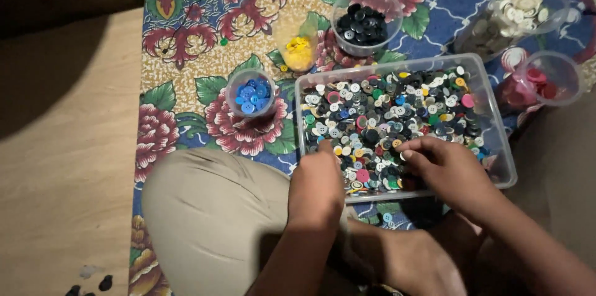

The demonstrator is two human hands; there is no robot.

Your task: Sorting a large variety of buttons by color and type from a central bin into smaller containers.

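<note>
Clear plastic tub (496, 122) of mixed buttons (385, 116), both hands (316, 178) (444, 169) loosely curled, colour-sorted cups (249, 92) around.

No packages, labels, signs or screens show here — only unmarked, clear plastic containers.
</note>
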